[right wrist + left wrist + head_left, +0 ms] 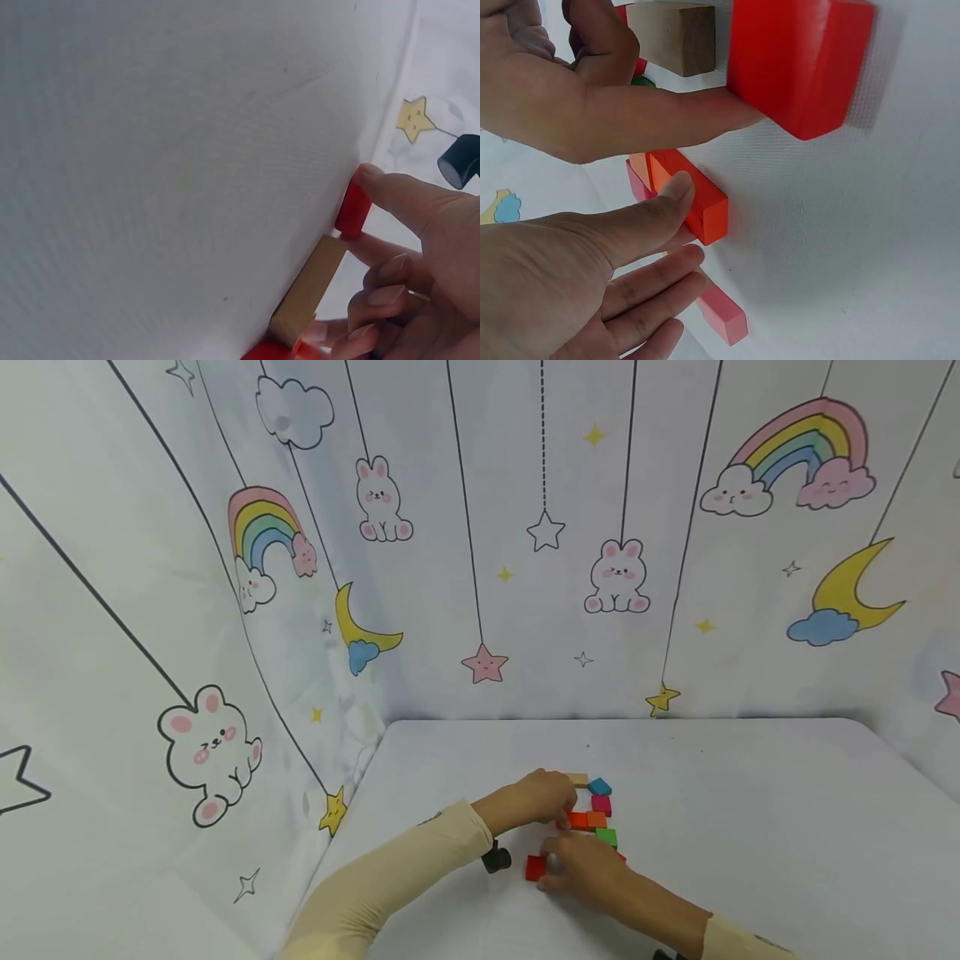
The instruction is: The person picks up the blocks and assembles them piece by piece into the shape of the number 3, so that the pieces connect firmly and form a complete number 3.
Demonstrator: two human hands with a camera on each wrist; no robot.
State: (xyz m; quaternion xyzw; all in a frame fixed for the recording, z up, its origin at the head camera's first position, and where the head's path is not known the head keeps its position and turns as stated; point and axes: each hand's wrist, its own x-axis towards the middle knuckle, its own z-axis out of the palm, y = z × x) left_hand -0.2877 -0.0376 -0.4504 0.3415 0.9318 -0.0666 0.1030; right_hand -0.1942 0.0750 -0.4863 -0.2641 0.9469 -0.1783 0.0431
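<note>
My left hand [536, 797] pinches the end of an orange block [709, 206] between thumb and index finger, its other fingers extended beneath. Nearer to me, my right hand [585, 864] pinches a red block [354, 202] between thumb and index finger, with the other fingers curled. This red block is at the near left of the group in the head view. Beside it, a plain wooden block [311, 289] lies under the right hand, hidden in the head view. A lighter orange block [596, 820] adjoins the red-orange piece [577, 821] by my left fingertips.
Farther back are a pale wooden-looking block [577, 779], a blue angular block [600, 787] and a magenta block [602, 805]. A green block [607, 837] sits behind my right hand. The white table [750, 827] meets a patterned cloth backdrop [450, 568]. A dark wrist camera [497, 859] hangs below the left wrist.
</note>
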